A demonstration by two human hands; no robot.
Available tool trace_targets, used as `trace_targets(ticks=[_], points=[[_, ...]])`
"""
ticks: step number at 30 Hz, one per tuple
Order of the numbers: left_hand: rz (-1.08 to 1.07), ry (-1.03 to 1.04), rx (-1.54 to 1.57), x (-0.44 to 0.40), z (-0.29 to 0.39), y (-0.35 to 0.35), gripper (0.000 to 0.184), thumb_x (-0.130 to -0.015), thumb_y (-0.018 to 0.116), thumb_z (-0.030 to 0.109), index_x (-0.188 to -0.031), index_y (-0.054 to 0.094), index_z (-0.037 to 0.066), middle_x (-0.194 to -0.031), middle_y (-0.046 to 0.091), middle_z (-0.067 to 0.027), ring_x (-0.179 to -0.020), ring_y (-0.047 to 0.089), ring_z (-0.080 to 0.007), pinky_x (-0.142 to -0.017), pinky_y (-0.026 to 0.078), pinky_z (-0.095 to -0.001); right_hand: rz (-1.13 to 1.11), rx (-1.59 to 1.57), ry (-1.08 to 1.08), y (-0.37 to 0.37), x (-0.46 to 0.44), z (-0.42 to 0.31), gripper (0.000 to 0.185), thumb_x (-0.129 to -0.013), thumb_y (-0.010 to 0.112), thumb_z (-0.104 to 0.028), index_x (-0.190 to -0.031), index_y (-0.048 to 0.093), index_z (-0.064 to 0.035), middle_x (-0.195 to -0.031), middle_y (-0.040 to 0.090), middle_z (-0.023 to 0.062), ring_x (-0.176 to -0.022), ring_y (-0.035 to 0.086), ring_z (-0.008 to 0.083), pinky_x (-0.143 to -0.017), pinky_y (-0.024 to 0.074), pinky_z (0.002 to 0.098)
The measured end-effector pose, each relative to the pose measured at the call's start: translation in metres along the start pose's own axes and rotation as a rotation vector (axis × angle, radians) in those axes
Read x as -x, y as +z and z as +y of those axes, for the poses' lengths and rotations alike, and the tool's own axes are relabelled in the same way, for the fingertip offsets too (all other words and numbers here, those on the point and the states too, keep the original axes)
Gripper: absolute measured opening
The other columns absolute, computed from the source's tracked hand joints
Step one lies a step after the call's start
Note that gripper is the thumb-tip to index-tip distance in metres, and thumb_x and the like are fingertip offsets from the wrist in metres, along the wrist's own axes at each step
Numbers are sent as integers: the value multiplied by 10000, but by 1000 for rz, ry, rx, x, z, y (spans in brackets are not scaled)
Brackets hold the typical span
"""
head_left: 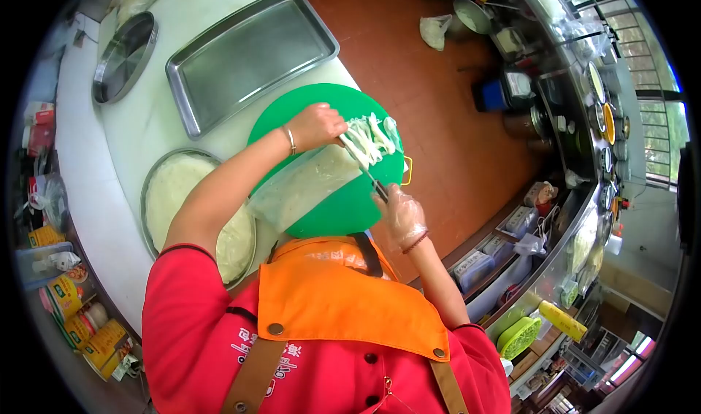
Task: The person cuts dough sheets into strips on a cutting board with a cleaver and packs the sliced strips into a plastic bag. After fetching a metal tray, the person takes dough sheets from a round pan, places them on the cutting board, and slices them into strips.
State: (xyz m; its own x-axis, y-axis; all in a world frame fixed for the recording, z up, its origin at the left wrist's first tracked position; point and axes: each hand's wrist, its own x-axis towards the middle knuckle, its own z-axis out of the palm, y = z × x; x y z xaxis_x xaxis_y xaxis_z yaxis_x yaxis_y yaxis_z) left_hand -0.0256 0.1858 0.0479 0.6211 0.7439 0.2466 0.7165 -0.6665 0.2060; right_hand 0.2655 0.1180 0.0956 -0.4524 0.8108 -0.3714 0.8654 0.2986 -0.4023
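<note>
On the round green board (277, 133) lies a pale, translucent folded sheet (307, 184), apparently noodle dough. Cut white strips (374, 138) are heaped at its right end. Between sheet and strips runs the narrow blade of a knife (358, 155). My right hand (403, 213), in a clear plastic glove, is closed round its dark handle. My left hand (319, 127) is closed at the blade's far end, fingers curled against it; the exact hold is partly hidden. Left of the board, a round metal pan (147, 195) holds a pale, smooth layer.
A rectangular metal tray (212, 115) and another round pan (102, 74) stand on the white table (120, 140). The board's right side, with a yellow handle (408, 170), overhangs the table edge. Packets (69, 297) line the left; a counter with containers (475, 268) stands at right.
</note>
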Motion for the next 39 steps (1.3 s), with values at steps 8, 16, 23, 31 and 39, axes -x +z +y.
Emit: trace_targets(ticks=[8, 16, 23, 31, 39], points=[[-30, -36, -15, 12, -5, 8, 210, -730, 734, 275, -801, 592, 137, -763, 609, -9, -792, 620, -197, -732, 479, -351, 42, 34, -40, 4, 0, -13, 397, -961, 527, -429, -973, 501, -33, -793, 672, 223, -707, 657, 414, -612, 525, 507], [25, -20, -10, 22, -1, -6, 207, -725, 726, 265, -803, 586, 134, -787, 614, -16, -809, 617, -194, -734, 471, -345, 13, 27, -14, 1, 4, -29, 349, -956, 561, -383, -959, 499, -39, -783, 667, 235, -716, 658, 410, -631, 522, 508], [-52, -45, -8, 33, -3, 12, 209, -757, 704, 284, -841, 594, 128, -804, 612, -13, -821, 608, -184, -757, 448, -339, 16, -18, -17, 25, -4, -17, 365, -947, 566, -396, -969, 507, -37, -771, 663, 233, -719, 648, 426, -624, 519, 505], [71, -23, -86, 45, -3, 11, 247, -752, 704, 326, -830, 585, 124, -809, 594, -5, -807, 593, -173, -737, 443, -338, -19, 59, -92, 41, -7, -19, 394, -952, 551, -421, -977, 500, -32, -788, 665, 229, -712, 650, 420, -629, 516, 515], [-58, -96, -66, 55, 8, 6, 251, -739, 715, 344, -816, 585, 144, -802, 595, -7, -812, 597, -180, -742, 445, -346, -120, -37, 37, 36, -6, -32, 396, -958, 545, -417, -968, 517, -23, -784, 662, 246, -726, 657, 427, -635, 522, 513]])
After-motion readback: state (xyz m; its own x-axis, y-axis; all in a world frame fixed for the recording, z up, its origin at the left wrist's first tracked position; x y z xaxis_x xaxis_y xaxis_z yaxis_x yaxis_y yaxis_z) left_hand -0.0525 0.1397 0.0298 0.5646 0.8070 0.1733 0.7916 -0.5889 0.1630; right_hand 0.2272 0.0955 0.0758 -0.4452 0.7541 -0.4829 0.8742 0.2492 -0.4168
